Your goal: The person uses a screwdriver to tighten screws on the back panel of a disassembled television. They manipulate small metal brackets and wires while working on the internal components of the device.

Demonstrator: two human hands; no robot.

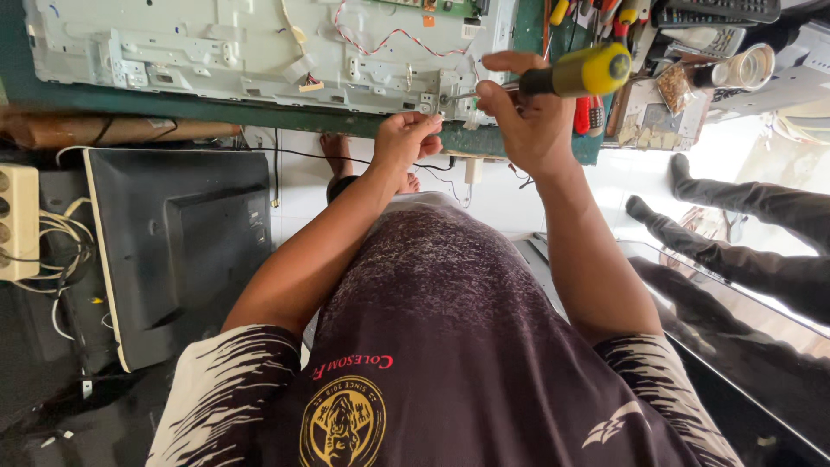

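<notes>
At the near edge of the green surface (536,143), the right hand (527,112) is clamped around a screwdriver (571,76) with a yellow and black handle, its tip against the lower edge of the grey metal chassis (216,52). Just left of it, the left hand (405,138) has its fingers pinched together at the same edge, touching the chassis. A red and white twisted wire (380,39) crosses the chassis farther back. A dark flat screen (181,242) leans below on the left.
</notes>
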